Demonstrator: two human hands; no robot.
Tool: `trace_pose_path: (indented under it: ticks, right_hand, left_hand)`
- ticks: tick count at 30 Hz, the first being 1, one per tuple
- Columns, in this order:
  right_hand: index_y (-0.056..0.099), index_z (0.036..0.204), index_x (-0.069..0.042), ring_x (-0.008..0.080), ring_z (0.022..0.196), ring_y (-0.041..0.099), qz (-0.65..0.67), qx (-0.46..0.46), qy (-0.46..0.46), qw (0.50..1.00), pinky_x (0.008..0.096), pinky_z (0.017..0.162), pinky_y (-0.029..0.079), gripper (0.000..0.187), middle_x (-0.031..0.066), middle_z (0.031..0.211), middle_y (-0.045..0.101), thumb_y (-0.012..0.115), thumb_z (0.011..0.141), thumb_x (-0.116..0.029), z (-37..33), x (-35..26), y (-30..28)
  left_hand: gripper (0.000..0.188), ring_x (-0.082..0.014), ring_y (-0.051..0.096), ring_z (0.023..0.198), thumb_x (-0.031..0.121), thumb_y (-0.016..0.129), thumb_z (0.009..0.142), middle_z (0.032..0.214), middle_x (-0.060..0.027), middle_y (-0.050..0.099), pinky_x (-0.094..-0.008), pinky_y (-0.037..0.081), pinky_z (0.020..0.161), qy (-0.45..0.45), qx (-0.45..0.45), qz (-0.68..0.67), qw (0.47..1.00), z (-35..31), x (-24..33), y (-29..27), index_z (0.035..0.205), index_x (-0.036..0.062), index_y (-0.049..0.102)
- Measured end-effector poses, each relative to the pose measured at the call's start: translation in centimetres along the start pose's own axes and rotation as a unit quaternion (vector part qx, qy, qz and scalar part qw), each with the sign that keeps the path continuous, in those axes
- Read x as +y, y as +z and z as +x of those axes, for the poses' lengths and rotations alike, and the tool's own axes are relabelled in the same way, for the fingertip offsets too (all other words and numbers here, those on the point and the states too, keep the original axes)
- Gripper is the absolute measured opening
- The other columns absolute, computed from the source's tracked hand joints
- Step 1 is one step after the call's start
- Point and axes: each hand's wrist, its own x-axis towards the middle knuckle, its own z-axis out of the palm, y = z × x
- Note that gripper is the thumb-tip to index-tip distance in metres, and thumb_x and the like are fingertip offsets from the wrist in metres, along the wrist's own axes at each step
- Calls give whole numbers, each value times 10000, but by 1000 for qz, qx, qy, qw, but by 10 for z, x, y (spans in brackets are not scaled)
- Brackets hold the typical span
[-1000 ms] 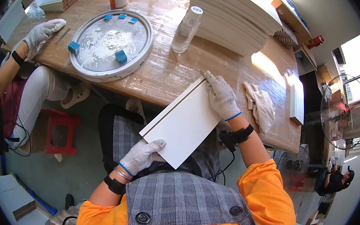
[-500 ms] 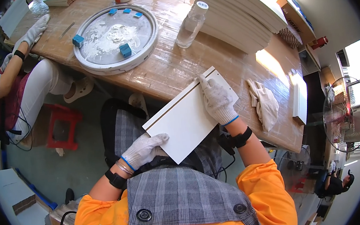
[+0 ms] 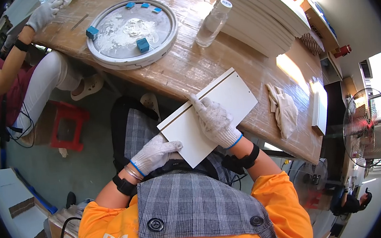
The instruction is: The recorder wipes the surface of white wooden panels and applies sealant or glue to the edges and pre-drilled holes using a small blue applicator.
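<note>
A white rectangular board (image 3: 198, 140) with a dark groove along its far long edge lies tilted over my lap, its far right part on the table's edge. In a white knit glove, my left hand (image 3: 155, 154) grips the board's near left corner, thumb on top and fingers underneath. My right hand (image 3: 216, 122), gloved the same way, rests on the board's upper face. Its index finger is stretched out to the groove, and the other fingers are partly curled; I see nothing held in it. Small holes show near the board's right end.
On the wooden table (image 3: 172, 77) stand a round grey tray (image 3: 121, 63) with white paste and blue blocks, a clear bottle (image 3: 211, 25), and a stack of white boards (image 3: 263, 15). A crumpled cloth (image 3: 283, 110) lies at right. A co-worker's gloved hand (image 3: 45, 16) is at far left, above a red stool (image 3: 68, 126).
My right hand has slid along the groove toward the board's left end. The view has shifted slightly. At far left, the co-worker's hand has lifted and holds something white.
</note>
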Motion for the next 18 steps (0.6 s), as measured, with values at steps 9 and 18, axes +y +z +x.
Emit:
trace_pose_path:
  ticks: [9,18]
  right_hand:
    - [401,1338,-31,309,843,633,-51,27,89,994,422,711,521,534,152,938,585,531,821,-63,1,-18,8]
    - [448,1371,-67,334,810,614,10,131,134,982,441,689,504,480,169,941,577,508,897,-109,-2,-13,18]
  left_hand:
    - [685,-248,518,1238,31,591,890,1392,-115,458,-408,476,1003,41,-8,3,999,-10,1,4,1481,62,246]
    - [691,-222,500,1250,19,589,895,1420,-94,425,-408,464,1015,58,-21,-5,998,-12,-7,4,1487,79,238]
